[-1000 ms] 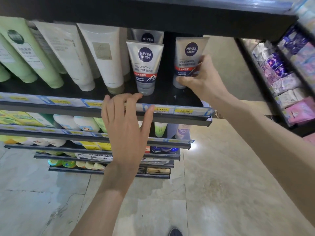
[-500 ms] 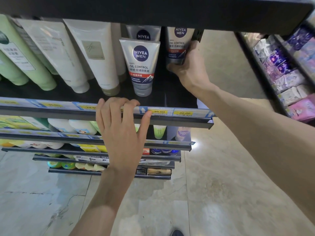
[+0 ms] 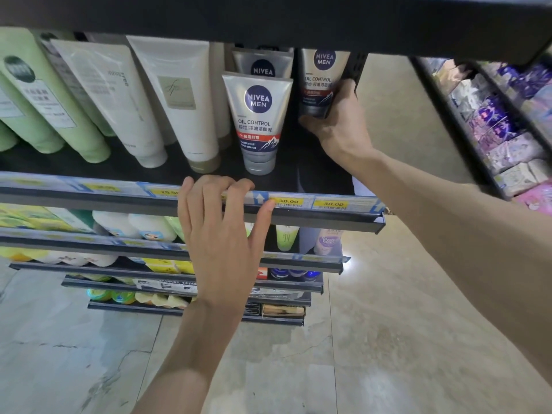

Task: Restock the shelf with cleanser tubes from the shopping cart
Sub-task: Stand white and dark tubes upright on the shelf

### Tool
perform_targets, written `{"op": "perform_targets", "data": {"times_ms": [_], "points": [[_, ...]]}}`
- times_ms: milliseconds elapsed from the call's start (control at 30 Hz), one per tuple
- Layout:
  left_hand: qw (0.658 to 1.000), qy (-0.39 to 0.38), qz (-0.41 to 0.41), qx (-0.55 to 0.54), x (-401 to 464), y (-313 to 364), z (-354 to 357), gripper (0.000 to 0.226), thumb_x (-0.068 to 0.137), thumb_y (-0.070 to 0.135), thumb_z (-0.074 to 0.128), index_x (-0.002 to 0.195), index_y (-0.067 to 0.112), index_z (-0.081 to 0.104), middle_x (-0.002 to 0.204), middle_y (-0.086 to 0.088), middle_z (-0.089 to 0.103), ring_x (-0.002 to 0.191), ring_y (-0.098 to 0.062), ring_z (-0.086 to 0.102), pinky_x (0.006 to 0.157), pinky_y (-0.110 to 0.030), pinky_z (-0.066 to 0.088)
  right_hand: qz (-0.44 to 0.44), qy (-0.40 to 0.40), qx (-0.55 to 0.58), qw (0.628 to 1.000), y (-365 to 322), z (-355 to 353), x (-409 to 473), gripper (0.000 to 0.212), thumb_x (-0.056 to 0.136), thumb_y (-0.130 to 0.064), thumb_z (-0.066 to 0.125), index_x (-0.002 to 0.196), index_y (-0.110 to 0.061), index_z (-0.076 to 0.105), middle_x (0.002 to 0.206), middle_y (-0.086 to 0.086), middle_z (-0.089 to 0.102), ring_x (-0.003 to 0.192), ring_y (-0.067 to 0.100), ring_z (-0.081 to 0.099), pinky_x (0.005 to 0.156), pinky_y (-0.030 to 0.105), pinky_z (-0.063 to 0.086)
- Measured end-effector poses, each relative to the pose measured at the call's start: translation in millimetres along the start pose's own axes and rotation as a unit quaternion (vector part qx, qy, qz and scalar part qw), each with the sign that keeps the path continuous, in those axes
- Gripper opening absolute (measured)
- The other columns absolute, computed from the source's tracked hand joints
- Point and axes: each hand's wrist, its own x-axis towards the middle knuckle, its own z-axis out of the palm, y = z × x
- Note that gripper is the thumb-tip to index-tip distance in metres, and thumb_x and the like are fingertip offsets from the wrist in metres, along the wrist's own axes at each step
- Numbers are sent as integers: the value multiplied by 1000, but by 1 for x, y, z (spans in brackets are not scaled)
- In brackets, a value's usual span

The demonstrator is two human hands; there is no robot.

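At upper centre-right of the frame, our right hand (image 3: 340, 121) grips a cleanser tube (image 3: 321, 82) deep on the shelf (image 3: 328, 209), left hand (image 3: 221, 231) loosely steadying its edge; we should seat it upright, label forward.

Three Nivea tubes (image 3: 258, 121), two hands (image 3: 221, 234).

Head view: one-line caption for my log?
Right hand grips beige Nivea Men cleanser tube on black shelf; left hand rests on its edge.

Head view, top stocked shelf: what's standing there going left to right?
Pale green tubes → white tubes → white tube with tan cap → front Nivea Men tube → Nivea Men tube gripped by the right hand.
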Motion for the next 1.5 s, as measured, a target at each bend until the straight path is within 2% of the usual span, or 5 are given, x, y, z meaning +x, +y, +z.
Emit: {"op": "perform_targets", "data": {"times_ms": [533, 733, 1000, 1167, 1500], "points": [[1000, -20, 10, 1, -1, -3, -4, 34, 106, 36, 60, 123, 8, 67, 117, -14, 61, 119, -36, 57, 125, -49, 24, 18, -39, -13, 999, 8, -12, -9, 65, 79, -27, 82, 130, -10, 45, 115, 8, 65, 97, 14, 68, 89, 38, 59], [991, -130, 16, -4, 9, 2, -33, 49, 105, 45, 52, 141, 12, 55, 134, -11, 57, 134, -32, 49, 125, -52, 22, 34, -148, -43, 988, -10, -55, -54, 88, 89, -23, 80, 157, -10, 26, 136, -3, 49, 124, 7, 49, 103, 21, 39], [939, -334, 63, 53, 19, 8, -79, 71, 105, 61, 21, 165, 24, 17, 172, -6, 18, 161, -25, 9, 130, -48, 8, 43, -161, -143, 976, -48, -111, -145, 98, 87, -43, 80, 162, -26, 19, 163, -2, 36, 146, 20, 38, 117, 39, 37], [929, -353, 110, 25, 7, 52, -127, 71, 104, 63, 26, 164, 25, 23, 172, -6, 20, 160, -27, 11, 129, -52, 13, -15, -152, -313, 937, -81, -166, -219, 99, 88, -54, 73, 162, -18, 17, 161, 8, 33, 149, 30, 29, 121, 47, 29], [881, -399, 244, -66, -33, 186, -171, 74, 102, 67, 18, 165, 28, 22, 173, -2, 17, 161, -24, 7, 128, -47, 3, 89, -105, -395, 908, -75, -287, -348, 99, 91, -64, 63, 163, -21, 12, 169, 9, 17, 157, 33, 12, 124, 52, 18]]}}
